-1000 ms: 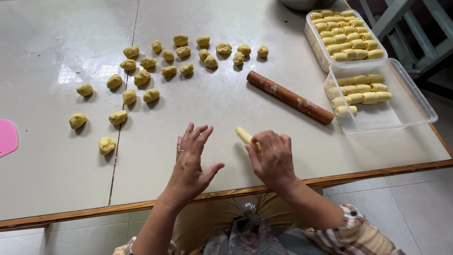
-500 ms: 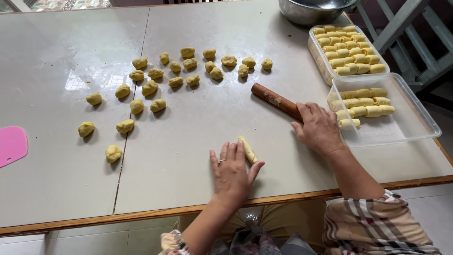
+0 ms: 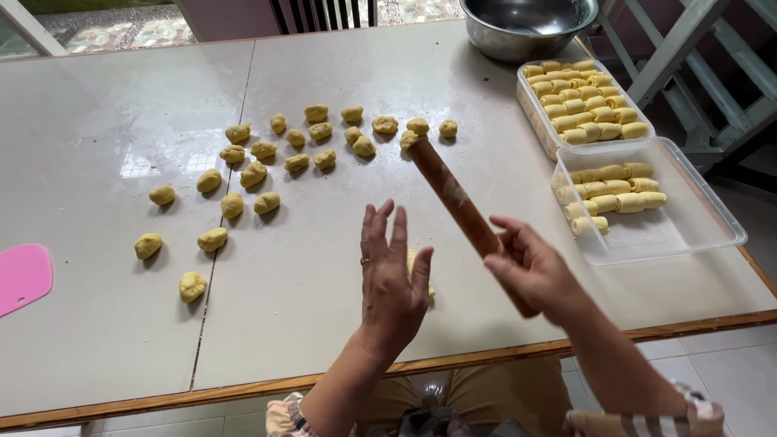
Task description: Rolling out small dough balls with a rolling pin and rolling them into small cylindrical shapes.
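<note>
My right hand grips the near end of a brown wooden rolling pin and holds it lifted and slanted above the table, its far end toward the dough balls. My left hand lies flat with fingers spread over a small yellow dough piece, which mostly hides under the palm. Several yellow dough balls lie scattered across the pale table beyond my hands.
Two clear plastic trays stand at the right: the far tray is packed with rolled dough pieces, the near tray holds several rolls at its far end. A steel bowl sits at the back. A pink scraper lies at the left edge.
My right hand reached to the rolling pin, took hold of it and lifted it toward the middle. My left hand moved onto the dough piece and flattened over it.
</note>
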